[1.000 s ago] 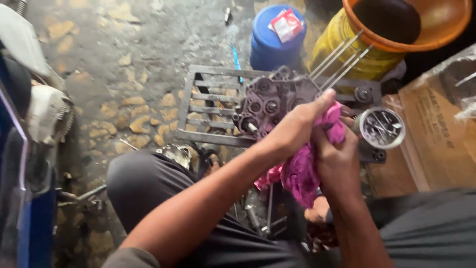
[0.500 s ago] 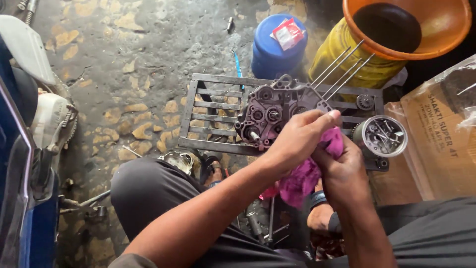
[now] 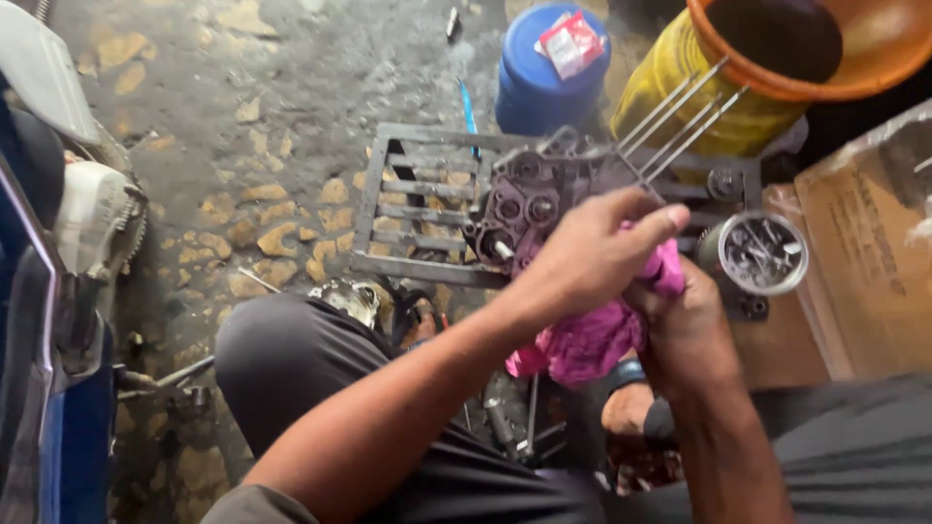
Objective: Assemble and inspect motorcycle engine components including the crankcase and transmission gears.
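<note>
My left hand (image 3: 589, 254) and my right hand (image 3: 687, 330) are closed together on a pink rag (image 3: 589, 342), which hangs down between my knees. What lies inside the rag is hidden by my fingers. Just beyond my hands, a dark engine crankcase (image 3: 529, 199) with several long metal studs (image 3: 680, 116) rests on a metal grate (image 3: 408, 218) on the ground.
A round metal tin (image 3: 764, 254) of small parts sits right of my hands. Behind stand a blue drum (image 3: 544, 82), a yellow can (image 3: 680, 92) under an orange funnel bowl (image 3: 854, 58), and a cardboard box (image 3: 874, 252). A blue motorcycle (image 3: 53, 291) stands at left.
My hands have kept kneading the pink rag in about the same spot, the left fingers stretching further over it. The view has shifted slightly.
</note>
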